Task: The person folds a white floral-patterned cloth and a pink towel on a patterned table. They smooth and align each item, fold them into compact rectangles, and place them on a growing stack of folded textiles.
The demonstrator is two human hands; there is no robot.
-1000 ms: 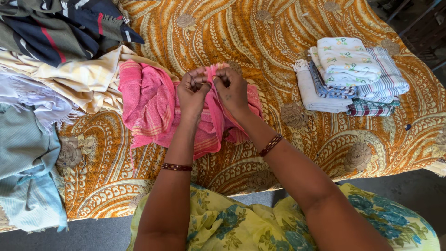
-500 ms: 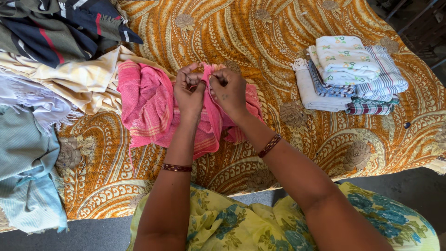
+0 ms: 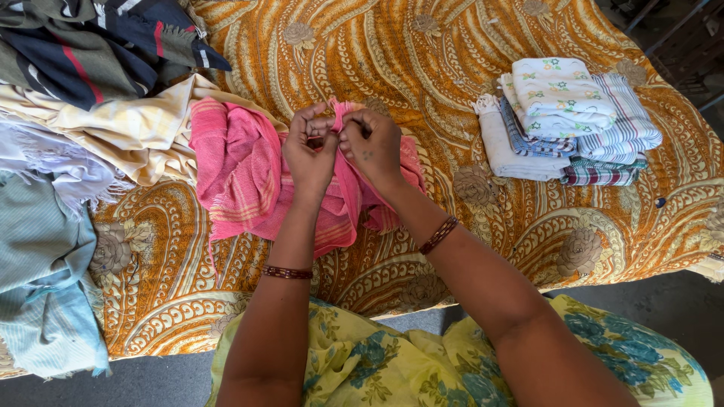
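Observation:
A pink woven cloth (image 3: 237, 166) with fringed edges lies crumpled on the orange patterned bedspread (image 3: 422, 60). Both hands meet over its middle. My left hand (image 3: 309, 154) pinches a raised edge of the pink cloth between thumb and fingers. Right beside it, my right hand (image 3: 373, 147) grips the same edge, fingers curled. The two hands touch each other. Part of the cloth is hidden under my hands and forearms.
A neat stack of folded cloths (image 3: 569, 120), white, striped and checked, sits at the right. A loose heap of unfolded laundry (image 3: 75, 90) in dark, cream and pale blue fills the left side. The bed's near edge runs in front of my yellow floral dress (image 3: 377, 362).
My hands have stayed together on the pink cloth, shifting only slightly while working its edge. The piles have not moved.

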